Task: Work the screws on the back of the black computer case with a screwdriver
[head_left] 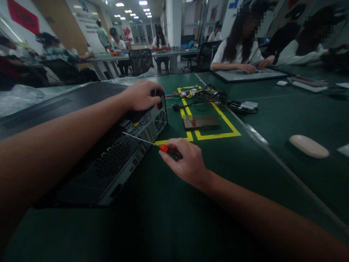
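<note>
A black desktop computer case (109, 163) lies on the green table at left, its metal rear panel with a round fan grille (160, 120) turned to the right. My left hand (141, 95) rests on the case's far rear corner, fingers bent over the edge and gripping it. In my right hand (188, 156) is a screwdriver (164, 147) with an orange and dark handle, held closed between thumb and fingers. Its long thin shaft points left across the rear panel. Whether the tip touches the case I cannot tell.
A phone (191, 123) lies within yellow tape lines (218, 136). Behind it are tangled black cables (209, 95) and a plug. A pale computer mouse (309, 146) sits at right. Clear plastic wrap (24, 97) is behind the case. Several people work at tables beyond.
</note>
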Tool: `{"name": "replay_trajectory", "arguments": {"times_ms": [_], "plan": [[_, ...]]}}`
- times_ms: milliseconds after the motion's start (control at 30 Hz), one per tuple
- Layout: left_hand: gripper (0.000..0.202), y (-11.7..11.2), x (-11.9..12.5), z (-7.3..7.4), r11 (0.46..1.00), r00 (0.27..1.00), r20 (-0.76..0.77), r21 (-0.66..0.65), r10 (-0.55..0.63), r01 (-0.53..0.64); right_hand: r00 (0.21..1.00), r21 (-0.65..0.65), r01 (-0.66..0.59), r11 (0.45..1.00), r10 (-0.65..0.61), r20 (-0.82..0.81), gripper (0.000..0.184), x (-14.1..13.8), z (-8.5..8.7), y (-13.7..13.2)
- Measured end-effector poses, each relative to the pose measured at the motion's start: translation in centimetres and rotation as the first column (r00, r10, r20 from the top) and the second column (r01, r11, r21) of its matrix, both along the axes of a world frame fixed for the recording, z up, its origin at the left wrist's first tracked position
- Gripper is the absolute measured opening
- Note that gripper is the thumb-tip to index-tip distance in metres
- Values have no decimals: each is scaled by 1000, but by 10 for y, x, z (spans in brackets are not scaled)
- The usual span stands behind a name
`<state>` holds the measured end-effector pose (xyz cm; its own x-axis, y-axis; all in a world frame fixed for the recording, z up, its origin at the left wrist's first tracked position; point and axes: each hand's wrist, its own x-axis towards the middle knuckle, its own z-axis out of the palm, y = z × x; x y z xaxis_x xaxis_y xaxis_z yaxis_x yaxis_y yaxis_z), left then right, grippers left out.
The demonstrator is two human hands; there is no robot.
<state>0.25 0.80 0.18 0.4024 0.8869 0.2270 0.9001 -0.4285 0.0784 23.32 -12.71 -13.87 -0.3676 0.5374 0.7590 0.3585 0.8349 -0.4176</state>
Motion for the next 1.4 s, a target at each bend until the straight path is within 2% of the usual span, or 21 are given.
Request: {"name": "replay_trajectory", "arguments": {"times_ms": [600,933,1400], "plan": [[66,2,-1,-1,1000,1000,2,6,-4,4,1000,-5,-21,1000,21,-4,10,3,3,1],[65,4,-1,-2,1000,999,-53,15,-2,3,999,-7,-33,999,33,-21,13,2,1,2],[65,4,-2,-2,1000,999,-42,2,4,-4,1000,-42,-29,999,29,-4,24,3,5,1]]}}
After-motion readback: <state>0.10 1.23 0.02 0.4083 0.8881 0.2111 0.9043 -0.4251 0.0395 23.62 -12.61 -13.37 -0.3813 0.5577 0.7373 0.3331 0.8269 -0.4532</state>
